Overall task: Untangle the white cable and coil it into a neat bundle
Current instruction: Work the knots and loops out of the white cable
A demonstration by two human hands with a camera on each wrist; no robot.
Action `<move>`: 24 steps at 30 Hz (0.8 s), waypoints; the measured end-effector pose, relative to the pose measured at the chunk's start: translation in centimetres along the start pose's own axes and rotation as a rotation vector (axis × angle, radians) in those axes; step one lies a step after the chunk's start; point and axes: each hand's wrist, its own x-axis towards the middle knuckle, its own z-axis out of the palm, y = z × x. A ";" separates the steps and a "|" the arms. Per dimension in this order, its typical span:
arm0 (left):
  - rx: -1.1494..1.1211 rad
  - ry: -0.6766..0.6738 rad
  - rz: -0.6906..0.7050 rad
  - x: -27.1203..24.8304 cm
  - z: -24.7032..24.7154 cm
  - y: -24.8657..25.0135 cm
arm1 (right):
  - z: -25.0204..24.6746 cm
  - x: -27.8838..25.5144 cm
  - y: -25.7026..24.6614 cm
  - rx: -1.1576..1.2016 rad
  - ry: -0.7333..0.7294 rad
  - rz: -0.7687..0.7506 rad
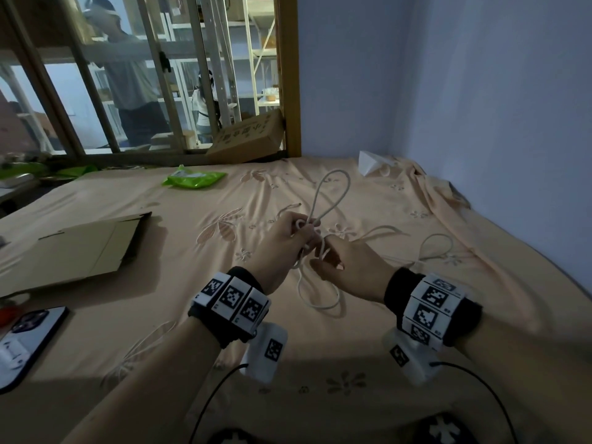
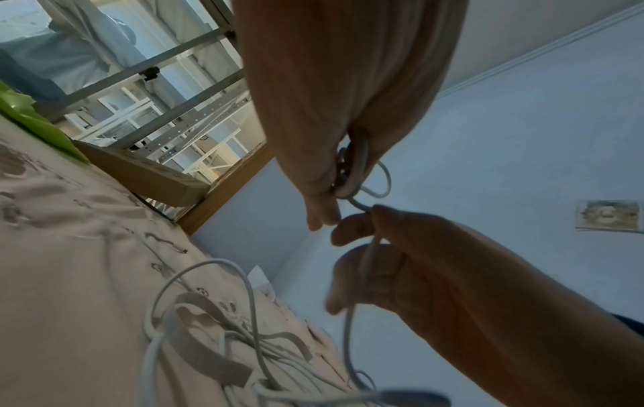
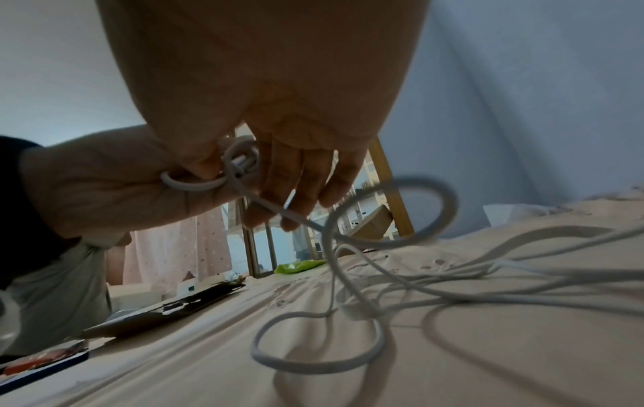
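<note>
Two black wrist bands (image 1: 431,307) with black-and-white square marks sit closest, one on each arm, above a bed (image 1: 160,315) with a peach sheet that has flower shapes on it. Both hands are lifted a little over the middle of the bed and they are almost touching. The left hand (image 1: 282,241) has its fingers (image 2: 320,217) curled around a small knot of the white cable (image 1: 320,299). The right hand (image 1: 346,267) pinches one strand of the same cable just beside that knot. A long thin loop sticks up from the hands toward the far edge of the bed. More loops hang down and lie loose on the sheet below the hands, and one more loop lies toward the right edge. A flat piece of cardboard (image 1: 86,248) lies near the left edge. A phone (image 1: 28,341) lies at the near left corner. A green packet (image 1: 192,179) lies by the far edge.
</note>
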 end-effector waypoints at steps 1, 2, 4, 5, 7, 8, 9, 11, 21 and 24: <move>0.016 0.011 0.007 0.0 -0.1 -0.1 | 0.1 -0.1 0.0 0.001 0.019 -0.015; 0.028 0.022 0.021 0.0 -0.2 -0.2 | 0.2 -0.1 0.0 -0.006 0.047 -0.041; 0.068 0.050 0.028 0.0 -0.5 -0.2 | 0.2 -0.3 -0.1 -0.066 0.079 -0.098; 0.121 0.060 0.030 0.1 -0.5 -0.3 | 0.1 -0.3 -0.2 -0.113 0.064 -0.111; 0.286 0.067 0.054 0.4 -0.6 -0.6 | -0.1 -0.5 -0.7 -0.248 0.006 -0.140; 0.396 0.062 0.063 0.6 -0.7 -0.9 | -0.4 -0.5 -0.8 -0.315 -0.013 -0.162; 0.514 0.038 0.057 0.7 -0.8 -1.1 | -0.6 -0.5 -1.0 -0.390 -0.027 -0.188; 0.746 -0.063 0.030 0.7 -1.0 -1.5 | -1.2 -0.5 -1.2 -0.560 -0.006 -0.272; 1.066 -0.492 0.250 -0.8 -1.3 0.0 | -5.5 1.5 0.1 -0.493 0.044 -0.283; 0.948 -0.515 0.245 -1.3 -1.4 0.7 | -6.6 2.1 1.0 -0.389 0.049 -0.209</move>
